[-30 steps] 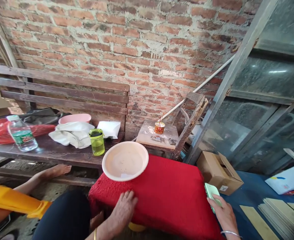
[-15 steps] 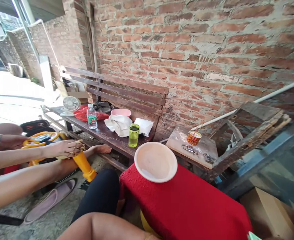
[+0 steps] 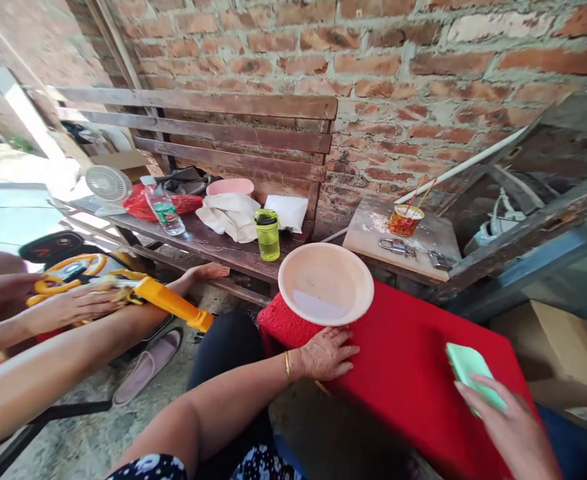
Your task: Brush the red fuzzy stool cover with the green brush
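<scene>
The right hand (image 3: 510, 427) is cut off by the lower picture edge at the wrist; its fingers cover the near end of the pale green flat rectangular block (image 3: 473, 370), so the block's full length cannot be told. The left hand (image 3: 326, 353) hides the near rim of the cream round plastic bowl (image 3: 326, 283) where the two meet. The red cloth-covered cushion (image 3: 403, 347) runs out of sight at its lower right corner. On the dark wooden bench (image 3: 198, 240), the clear plastic water bottle (image 3: 163, 210) bears a green label too small to read. Another person's arm (image 3: 48, 360) leaves the picture at the left edge.
</scene>
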`<state>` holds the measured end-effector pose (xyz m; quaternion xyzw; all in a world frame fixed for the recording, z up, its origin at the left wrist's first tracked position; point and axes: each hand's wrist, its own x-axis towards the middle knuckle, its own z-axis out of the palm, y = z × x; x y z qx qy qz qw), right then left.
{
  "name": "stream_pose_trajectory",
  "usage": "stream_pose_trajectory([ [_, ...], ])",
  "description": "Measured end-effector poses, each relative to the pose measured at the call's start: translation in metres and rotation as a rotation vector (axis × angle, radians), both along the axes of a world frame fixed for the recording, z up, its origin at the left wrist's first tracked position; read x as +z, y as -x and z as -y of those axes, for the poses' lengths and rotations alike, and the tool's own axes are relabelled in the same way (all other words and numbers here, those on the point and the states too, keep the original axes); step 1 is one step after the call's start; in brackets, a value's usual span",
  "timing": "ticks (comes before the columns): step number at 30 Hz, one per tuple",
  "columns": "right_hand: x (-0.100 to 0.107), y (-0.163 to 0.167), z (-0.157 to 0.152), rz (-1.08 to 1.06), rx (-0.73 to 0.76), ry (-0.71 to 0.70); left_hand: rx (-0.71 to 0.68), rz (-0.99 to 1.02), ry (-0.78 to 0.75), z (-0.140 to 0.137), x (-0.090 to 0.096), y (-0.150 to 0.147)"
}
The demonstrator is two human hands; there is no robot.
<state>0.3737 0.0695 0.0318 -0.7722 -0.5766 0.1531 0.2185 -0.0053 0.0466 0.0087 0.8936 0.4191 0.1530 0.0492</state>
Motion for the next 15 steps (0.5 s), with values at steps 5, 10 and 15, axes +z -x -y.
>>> stream_pose_trajectory([
  [5,0.002,0.12,-0.014,-0.071,0.4,-0.071,0.033,0.088,-0.01,0.005,-0.013,-0.006],
  [10,-0.009,0.161,-0.027,0.098,0.53,-0.071,0.115,0.115,-0.048,0.005,-0.023,-0.006],
  [15,-0.005,0.061,-0.031,0.123,0.306,-0.042,0.123,0.089,-0.072,0.003,-0.025,-0.006],
])
